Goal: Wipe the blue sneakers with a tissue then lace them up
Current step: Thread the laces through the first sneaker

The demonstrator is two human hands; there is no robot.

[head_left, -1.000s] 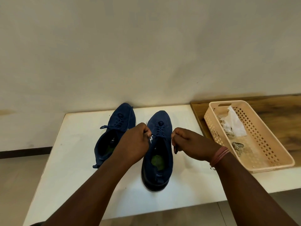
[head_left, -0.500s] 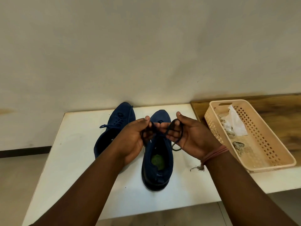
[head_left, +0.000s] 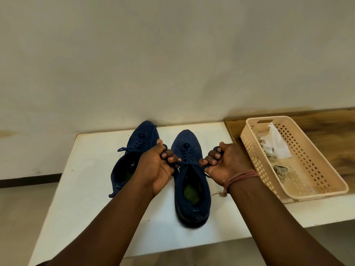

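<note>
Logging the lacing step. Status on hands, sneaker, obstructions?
Left hand and right hand both shut on lace, pulled taut across right sneaker. Left sneaker beside it. Nothing in the way.

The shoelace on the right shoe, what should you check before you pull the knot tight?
1. Left hand grips one lace end: ok.
2. Right hand grips the other end: ok.
3. Lace runs straight between the hands over the right sneaker: ok.
4. Sneaker sits flat on the white table: ok.
5. Knot is formed properly: cannot tell, fingers hide it.
6. Left sneaker is tied: not ok, its lace ends hang loose.
</note>
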